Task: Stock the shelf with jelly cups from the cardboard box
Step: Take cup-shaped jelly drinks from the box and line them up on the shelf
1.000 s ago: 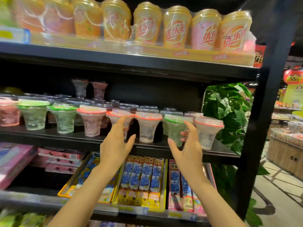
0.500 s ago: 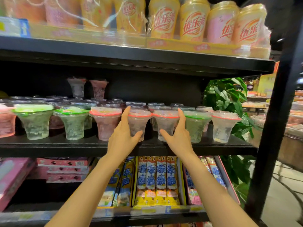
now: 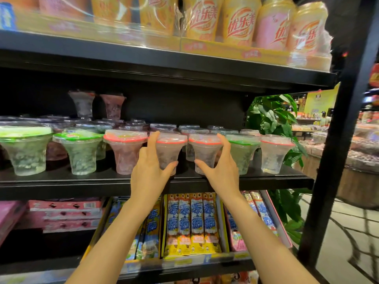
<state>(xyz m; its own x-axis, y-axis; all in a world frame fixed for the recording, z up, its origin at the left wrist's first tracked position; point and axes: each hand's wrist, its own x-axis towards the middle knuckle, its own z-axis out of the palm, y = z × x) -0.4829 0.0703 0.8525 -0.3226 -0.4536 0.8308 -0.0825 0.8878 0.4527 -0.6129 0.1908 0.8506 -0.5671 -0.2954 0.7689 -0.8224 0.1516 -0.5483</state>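
A row of clear jelly cups with red or green lids lines the front of the black middle shelf [image 3: 82, 182]. My left hand [image 3: 148, 175] grips a red-lidded jelly cup [image 3: 169, 149], index finger up its left side and thumb under its right. Right beside it, my right hand [image 3: 222, 174] grips another red-lidded jelly cup [image 3: 204, 150], thumb at its base and fingers up its right side. Both cups stand on the shelf. More jelly cups sit behind, two of them stacked [image 3: 83, 103] at the back. The cardboard box is out of view.
The upper shelf carries tall yellow and pink drink cups [image 3: 239, 21]. Below are yellow snack packs [image 3: 190, 222] and pink boxes [image 3: 65, 214]. A black upright post [image 3: 340, 128] bounds the shelf on the right, with a green plant [image 3: 274, 117] behind it.
My right hand has shifted from the green-lidded cup to the red-lidded cup on its left. My left hand has closed around its cup. The view has come closer to the shelf.
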